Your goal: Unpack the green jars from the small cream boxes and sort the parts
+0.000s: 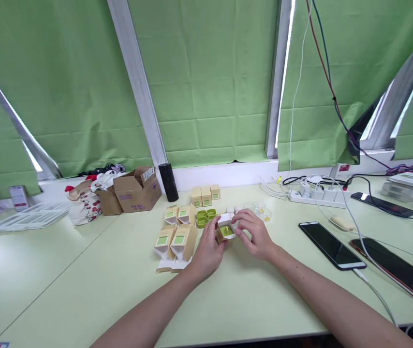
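My left hand is closed around a small tan cardboard box, held a little above the table with its top flap up. A green insert with a small gold-coloured piece shows inside. My right hand is at the box's right side, its curled fingers gripping the white flap. Left of the hands stand several open tan boxes with green windows. Just behind the hands sit small green trays, partly hidden, and clear round containers with yellow bits.
Closed tan boxes stand at the back, near a black cylinder and a brown carton. To the right lie a phone on a cable, another dark phone and a white power strip. White trays lie far left.
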The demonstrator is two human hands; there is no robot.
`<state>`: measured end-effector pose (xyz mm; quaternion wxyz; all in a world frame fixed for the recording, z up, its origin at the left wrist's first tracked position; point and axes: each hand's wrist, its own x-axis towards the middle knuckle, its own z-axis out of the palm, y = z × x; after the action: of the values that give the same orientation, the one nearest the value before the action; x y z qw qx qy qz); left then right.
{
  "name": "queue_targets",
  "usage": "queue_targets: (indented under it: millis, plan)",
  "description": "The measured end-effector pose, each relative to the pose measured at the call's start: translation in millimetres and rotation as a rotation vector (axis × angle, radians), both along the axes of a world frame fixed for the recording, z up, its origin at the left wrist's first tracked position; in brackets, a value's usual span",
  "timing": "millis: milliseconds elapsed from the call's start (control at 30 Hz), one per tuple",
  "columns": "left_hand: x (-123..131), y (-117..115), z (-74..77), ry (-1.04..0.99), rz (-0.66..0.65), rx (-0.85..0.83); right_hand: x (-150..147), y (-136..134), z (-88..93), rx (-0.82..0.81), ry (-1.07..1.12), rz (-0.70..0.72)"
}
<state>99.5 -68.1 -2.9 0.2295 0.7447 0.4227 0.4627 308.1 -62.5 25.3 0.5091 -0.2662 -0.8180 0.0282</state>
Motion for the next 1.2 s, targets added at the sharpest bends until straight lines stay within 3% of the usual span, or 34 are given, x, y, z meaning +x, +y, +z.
queue_targets:
  millis: [167, 567, 833, 1200]
  plan:
    - [0, 3, -0.5, -0.05, -0.036, -0.076, 0, 1, -1.0, -0.041, -0.123, 0.051]
    - [0, 6, 0.2, -0.078, -0.025, -0.153, -6, -2, 0.1, -0.025, -0.217, -0.082]
    - [-1, -4, 9.4, 0.129, 0.048, 0.036, -7, -3, -1.9, -0.019, -0.088, -0.064]
    - [-2, -12, 12.9, 0.461, 0.106, 0.261, -23, 5, -19.5, -0.367, 0.016, -0.235]
